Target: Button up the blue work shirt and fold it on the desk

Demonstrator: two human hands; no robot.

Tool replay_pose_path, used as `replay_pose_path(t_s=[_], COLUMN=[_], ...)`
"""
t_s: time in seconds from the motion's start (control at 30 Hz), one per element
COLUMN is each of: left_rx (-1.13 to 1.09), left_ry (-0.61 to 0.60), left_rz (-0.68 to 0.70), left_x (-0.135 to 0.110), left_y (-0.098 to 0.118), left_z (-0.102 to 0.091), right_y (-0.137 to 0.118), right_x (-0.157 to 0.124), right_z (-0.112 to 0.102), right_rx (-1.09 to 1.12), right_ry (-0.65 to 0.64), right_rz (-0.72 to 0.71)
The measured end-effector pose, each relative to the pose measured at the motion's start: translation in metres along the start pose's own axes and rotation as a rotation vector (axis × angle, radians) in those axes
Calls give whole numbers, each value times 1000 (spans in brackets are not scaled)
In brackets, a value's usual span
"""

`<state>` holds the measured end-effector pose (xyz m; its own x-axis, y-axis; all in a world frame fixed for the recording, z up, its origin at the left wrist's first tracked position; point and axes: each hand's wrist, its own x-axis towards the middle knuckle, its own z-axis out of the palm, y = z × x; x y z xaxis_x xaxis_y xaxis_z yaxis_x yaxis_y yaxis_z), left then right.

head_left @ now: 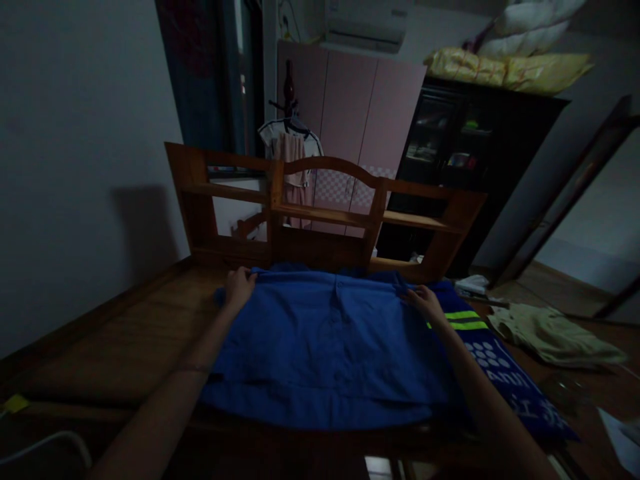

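A blue shirt (320, 347) with a buttoned front lies spread across the wooden desk, its lower part near the front edge. At its far left corner my left hand (240, 287) pinches the cloth between thumb and fingers. My right hand (424, 301) grips the far right part of the same folded edge. Between the hands the edge runs nearly straight, with a button at its middle. Under and beside the shirt on the right lies a dark blue garment (493, 363) with yellow-green stripes and white lettering.
A wooden shelf unit (325, 215) rises behind the shirt. Bare desk surface (125, 327) shows at left, beside the wall. At right lie a pale green garment (553, 333) and a white sheet (620, 440). A white cable (55, 437) curves at the lower left.
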<state>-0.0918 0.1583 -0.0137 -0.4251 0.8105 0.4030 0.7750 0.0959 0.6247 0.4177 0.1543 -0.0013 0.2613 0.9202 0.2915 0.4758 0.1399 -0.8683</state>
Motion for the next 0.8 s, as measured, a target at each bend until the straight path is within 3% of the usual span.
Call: replay_pose_path(t_s=[0.1,0.2,0.23,0.3,0.37,0.43,0.6,0.8], left_rx=[-50,-133,-168,-242,-308,-361,-485,-578], left_ry=[-14,-130,-209,-395,-560,-669,-846,-923], left_rz=[72,216,272,370,416,416,372,395], left_x=[-11,-30,-38,-55,-72,-84,-91,-88], left_y=[19,50,62,85,103,113,111,97], left_z=[8,19,25,42,65,88,128,135], right_y=[0,-18,-28,-47,-62,-68,-57,-33], right_x=[-11,-31,-38,-55,-71,-81,-78,-64], right_z=[18,36,43,58,73,86,102,104], right_rx=[-81,-186,-228,-281,-323,-405,-532,-345], right_ry=[78,93,43,-179,-441,-584,-701,-755], right_rz=[-77,-311,-411,-553,-633,-673,-673,-558])
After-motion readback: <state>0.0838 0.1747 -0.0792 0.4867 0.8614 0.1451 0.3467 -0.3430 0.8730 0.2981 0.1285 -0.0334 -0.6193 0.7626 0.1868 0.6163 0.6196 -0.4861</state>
